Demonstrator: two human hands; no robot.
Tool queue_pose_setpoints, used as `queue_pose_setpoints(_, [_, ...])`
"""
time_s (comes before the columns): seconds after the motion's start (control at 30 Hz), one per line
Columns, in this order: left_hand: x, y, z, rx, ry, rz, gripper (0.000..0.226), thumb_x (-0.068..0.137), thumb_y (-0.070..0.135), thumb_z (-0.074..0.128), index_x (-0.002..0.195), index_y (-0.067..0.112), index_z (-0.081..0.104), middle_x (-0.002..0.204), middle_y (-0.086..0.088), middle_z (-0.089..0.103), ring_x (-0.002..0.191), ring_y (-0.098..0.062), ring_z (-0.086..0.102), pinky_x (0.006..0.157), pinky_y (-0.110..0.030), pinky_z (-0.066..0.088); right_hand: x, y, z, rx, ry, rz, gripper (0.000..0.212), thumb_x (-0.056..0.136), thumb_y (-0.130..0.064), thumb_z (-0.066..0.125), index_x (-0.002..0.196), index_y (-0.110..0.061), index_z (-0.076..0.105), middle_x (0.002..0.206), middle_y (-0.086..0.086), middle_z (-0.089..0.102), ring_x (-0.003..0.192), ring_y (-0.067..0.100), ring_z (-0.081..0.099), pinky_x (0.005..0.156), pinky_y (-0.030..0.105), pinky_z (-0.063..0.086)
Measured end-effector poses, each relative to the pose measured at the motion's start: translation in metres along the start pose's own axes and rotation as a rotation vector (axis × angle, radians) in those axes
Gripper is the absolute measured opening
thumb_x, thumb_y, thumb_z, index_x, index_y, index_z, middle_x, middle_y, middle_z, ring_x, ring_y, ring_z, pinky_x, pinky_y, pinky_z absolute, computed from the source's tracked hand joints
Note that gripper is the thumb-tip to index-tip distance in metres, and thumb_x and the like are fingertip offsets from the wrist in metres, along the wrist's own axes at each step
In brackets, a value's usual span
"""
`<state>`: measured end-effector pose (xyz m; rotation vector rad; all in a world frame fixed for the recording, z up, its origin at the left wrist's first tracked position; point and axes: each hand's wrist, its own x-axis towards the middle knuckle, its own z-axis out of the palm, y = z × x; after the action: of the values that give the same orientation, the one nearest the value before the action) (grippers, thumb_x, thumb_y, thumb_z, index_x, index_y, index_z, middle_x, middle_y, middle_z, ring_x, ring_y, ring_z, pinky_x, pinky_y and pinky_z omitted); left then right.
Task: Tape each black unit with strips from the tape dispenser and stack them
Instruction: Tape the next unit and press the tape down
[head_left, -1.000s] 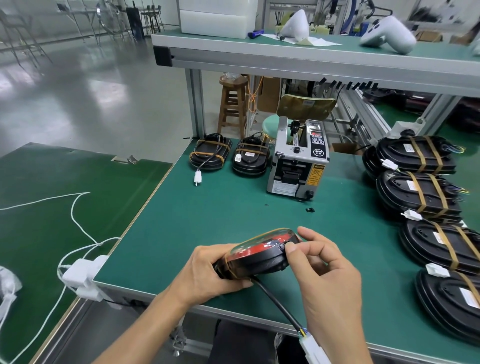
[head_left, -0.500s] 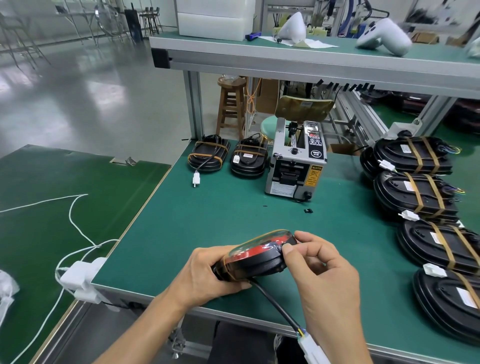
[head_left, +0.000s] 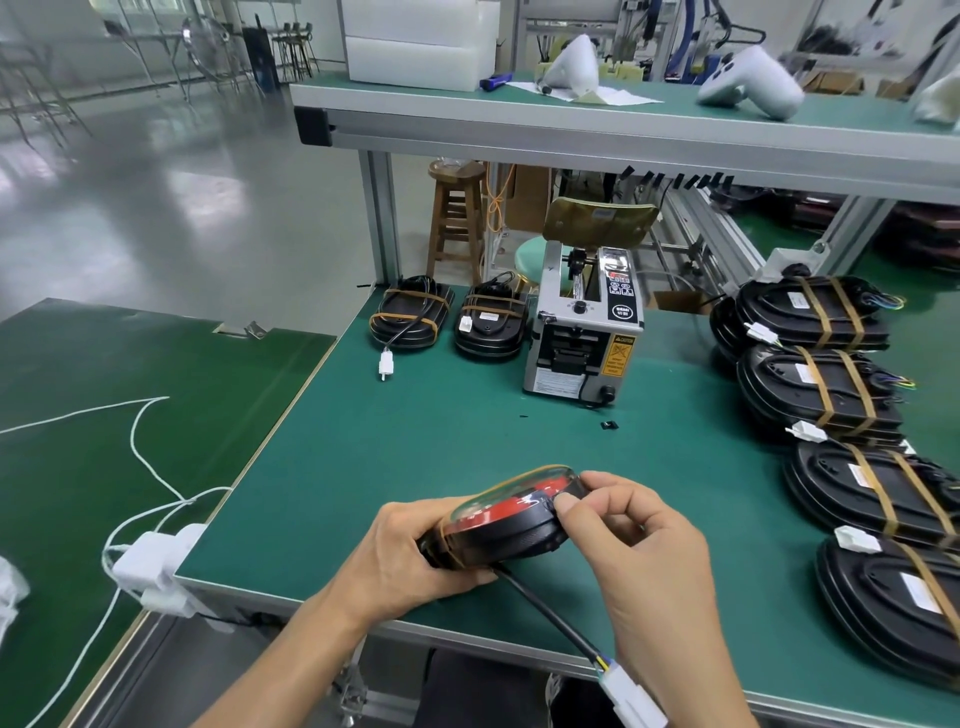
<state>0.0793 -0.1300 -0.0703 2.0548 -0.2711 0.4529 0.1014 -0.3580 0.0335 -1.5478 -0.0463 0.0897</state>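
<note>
Since the earlier frames almost nothing has moved: the thumb of the right hand (head_left: 644, 561) has only slid a little along the rim. The oval black plastic unit with a red face (head_left: 511, 519) is held just above the near edge of the green bench mat (head_left: 467, 436). Its long axis runs left to right, the red face tilted up and away from the person. The left hand (head_left: 400, 558) grips its left end with curled fingers; the right hand pinches its right end, pressing an amber tape strip (head_left: 509, 475) there. A black cable with white connector (head_left: 631, 701) hangs toward the person. The grey tape dispenser (head_left: 584, 332) stands further back.
</note>
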Motion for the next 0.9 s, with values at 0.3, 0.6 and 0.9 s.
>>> queue_pose_setpoints(0.3, [0.0,0.002,0.0,-0.009,0.001,0.001,0.043,0.078,0.033,0.095,0.112,0.049,0.073,0.098,0.021,0.076,0.084,0.0,0.069,0.076,-0.019,0.054,0.006,0.003,0.0,0.193,-0.045,0.099,0.018,0.067,-0.022,0.086,0.065,-0.017,0.069,0.094,-0.003,0.078,0.085,-0.002,0.07,0.073,0.007,0.048])
queue_pose_setpoints(0.6, [0.0,0.001,0.0,0.013,-0.006,0.003,0.048,0.076,0.03,0.095,0.113,0.052,0.072,0.098,0.025,0.075,0.085,0.006,0.068,0.077,-0.015,0.052,0.009,0.011,0.005,0.166,0.061,0.056,0.008,0.093,-0.008,0.071,0.086,-0.01,0.068,0.079,-0.007,0.071,0.079,0.009,0.064,0.073,0.011,0.048])
queue_pose_setpoints(0.9, [0.0,-0.001,-0.001,0.042,-0.004,-0.001,0.048,0.075,0.023,0.091,0.104,0.055,0.069,0.087,0.029,0.068,0.076,0.01,0.061,0.07,-0.011,0.049,-0.004,0.014,0.008,-0.111,-0.023,-0.067,0.041,0.078,-0.034,0.088,0.112,-0.034,0.065,0.113,-0.017,0.07,0.113,0.0,0.063,0.097,0.024,0.045])
